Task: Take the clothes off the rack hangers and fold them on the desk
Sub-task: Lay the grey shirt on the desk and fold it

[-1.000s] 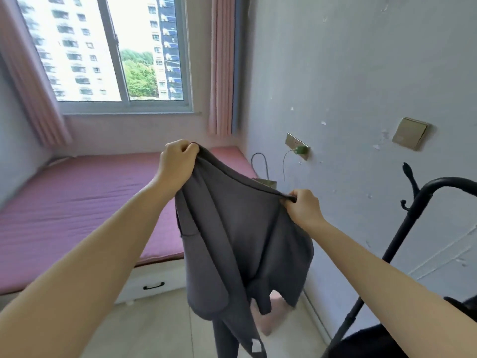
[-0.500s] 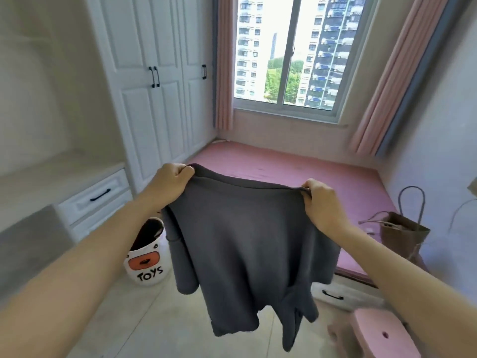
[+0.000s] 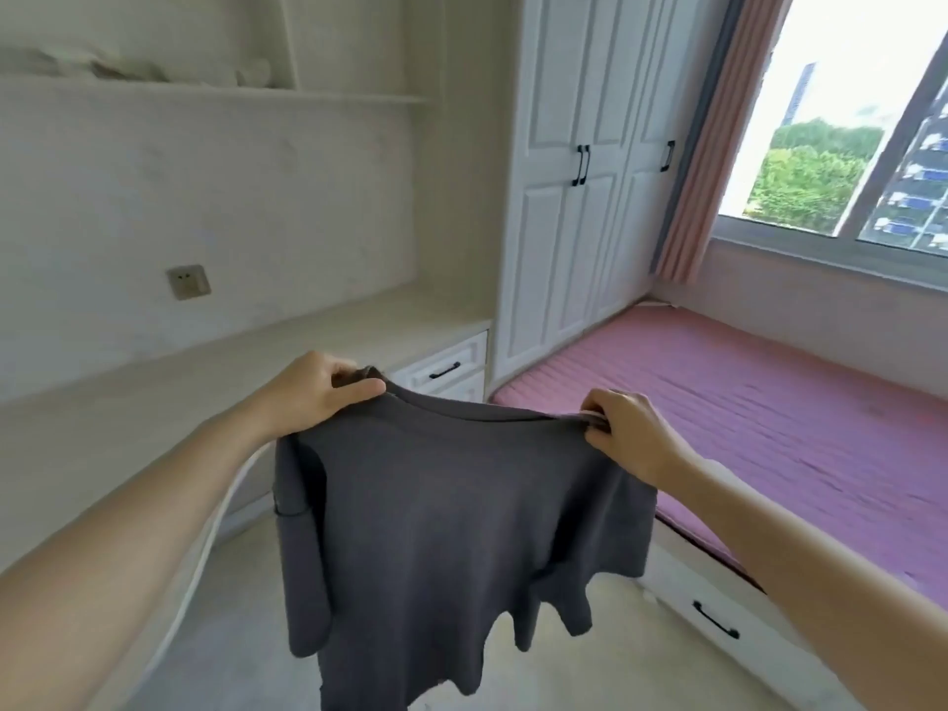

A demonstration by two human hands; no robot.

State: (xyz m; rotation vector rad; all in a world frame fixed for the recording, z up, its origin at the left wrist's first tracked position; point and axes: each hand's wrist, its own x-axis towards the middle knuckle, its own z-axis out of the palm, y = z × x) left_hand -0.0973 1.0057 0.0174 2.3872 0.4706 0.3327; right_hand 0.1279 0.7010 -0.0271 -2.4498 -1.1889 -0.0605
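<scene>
a pale wall fills the upper left of the frame, with a long shelf (image 3: 308, 97) running across it near the top. to its right, at upper centre, stands a white wardrobe (image 3: 579, 171) with black door handles. below the wall, the pale tabletop (image 3: 179, 372) stretches from the left edge toward the centre, ending in white drawers (image 3: 451, 369) with a dark pull. a pink mattress (image 3: 769, 402) takes the right middle of the frame, under a window (image 3: 841, 146) at upper right edged by a pink curtain (image 3: 703, 161); a white drawer with a black handle sits beneath the mattress at lower right.

the dark grey shirt (image 3: 441, 531) hangs in the lower centre, held up in the air above the floor, off the tabletop and just right of its near edge. its top edge is stretched between 2 hands, and the sleeves and hem dangle loose.

the left hand (image 3: 318, 390) grips the shirt's left shoulder, fingers and thumb curled round the cloth. the right hand (image 3: 628, 428) pinches the right shoulder at the seam. a small wall socket (image 3: 189, 281) sits at middle left above the tabletop.
</scene>
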